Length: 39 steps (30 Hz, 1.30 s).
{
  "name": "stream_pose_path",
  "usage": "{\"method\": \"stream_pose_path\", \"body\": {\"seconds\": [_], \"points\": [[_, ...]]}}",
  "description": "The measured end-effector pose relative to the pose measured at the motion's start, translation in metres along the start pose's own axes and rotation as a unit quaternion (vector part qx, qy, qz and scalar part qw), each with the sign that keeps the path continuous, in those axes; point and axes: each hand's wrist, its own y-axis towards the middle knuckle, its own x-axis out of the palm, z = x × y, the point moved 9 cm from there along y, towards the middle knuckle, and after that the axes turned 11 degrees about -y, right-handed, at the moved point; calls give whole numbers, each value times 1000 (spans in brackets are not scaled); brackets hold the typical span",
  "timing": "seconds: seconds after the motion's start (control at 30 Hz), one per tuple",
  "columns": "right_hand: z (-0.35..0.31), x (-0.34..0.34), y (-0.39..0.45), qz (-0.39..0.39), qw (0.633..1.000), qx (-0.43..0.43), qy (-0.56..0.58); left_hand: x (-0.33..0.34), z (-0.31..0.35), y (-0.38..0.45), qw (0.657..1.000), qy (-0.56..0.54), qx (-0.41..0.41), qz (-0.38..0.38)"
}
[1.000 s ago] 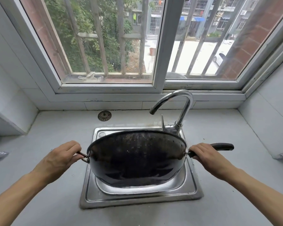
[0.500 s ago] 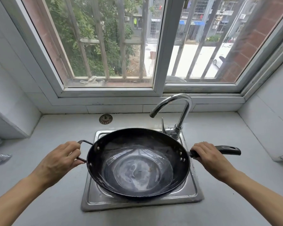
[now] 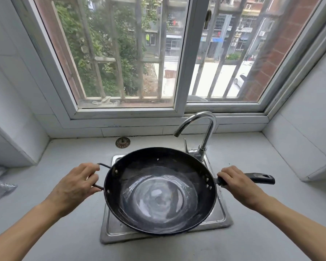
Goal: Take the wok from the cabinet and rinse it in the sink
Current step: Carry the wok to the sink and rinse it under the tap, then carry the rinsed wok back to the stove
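I hold the black wok level, mouth up, over the steel sink — it covers most of the basin. My left hand curls round its wire loop handle; my right hand grips the long black handle. The faucet arches at the counter's back edge.

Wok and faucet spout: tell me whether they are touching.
Apart. The head view shows the faucet spout ending above the far rim of the wok, with bare counter visible between them. No water runs.
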Motion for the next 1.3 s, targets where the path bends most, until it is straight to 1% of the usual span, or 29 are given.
{"method": "stream_pose_path", "body": {"seconds": [0.07,0.2,0.27,0.43,0.57,0.73,0.97,1.1,1.23,1.3], "points": [[-1,-4,-3,-8,1000,15,-3,4,-3,3,999,-11,-18,-28],[-5,-12,-12,-37,998,57,5,14,-9,3,988,-96,-82,-84],[-9,-14,-19,-47,996,73,8,20,-11,-2,982,-123,-105,-94],[-18,-23,-36,-49,994,100,10,20,-10,-9,977,-149,-122,-93],[-20,-35,-54,-29,993,111,25,6,-1,-11,976,-154,-122,-94],[-12,-47,-86,-3,991,126,41,-27,38,-4,985,-123,-104,-54],[5,-74,-156,25,984,162,66,-58,102,1,982,-135,-131,-33],[14,-91,-200,26,982,179,63,-76,152,11,986,-136,-92,-9],[19,-114,-244,25,978,204,44,-93,201,26,986,-165,-6,7],[20,-125,-264,27,975,220,35,-96,215,33,987,-157,28,16]]}}
